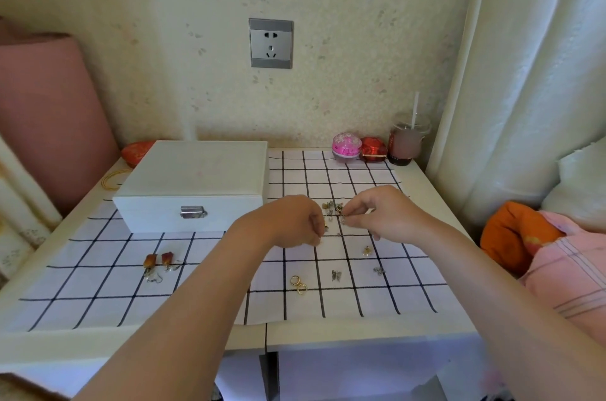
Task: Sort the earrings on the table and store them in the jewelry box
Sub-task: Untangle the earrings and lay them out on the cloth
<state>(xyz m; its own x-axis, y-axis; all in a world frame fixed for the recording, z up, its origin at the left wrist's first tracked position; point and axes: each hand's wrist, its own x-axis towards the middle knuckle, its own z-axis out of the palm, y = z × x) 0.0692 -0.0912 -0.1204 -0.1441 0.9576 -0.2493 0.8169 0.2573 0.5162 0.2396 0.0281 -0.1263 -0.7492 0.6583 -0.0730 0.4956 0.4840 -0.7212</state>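
A white jewelry box (196,177) with a metal clasp stands shut at the back left of the checked cloth (98,295). A small heap of tangled earrings (333,209) lies right of it. My left hand (292,220) pinches a small earring at the heap's near left side. My right hand (377,213) pinches another piece at the heap's right. Sorted pairs lie nearer me: two red drop earrings (159,261), two gold hoops (298,283), two butterfly earrings (336,275), and a single pearl earring (367,250).
At the back right stand a pink round tin (346,147), a red box (373,149) and a drink cup with a straw (406,141). A gold bangle (113,178) and a red pouch (137,151) lie behind the box. Bedding sits to the right.
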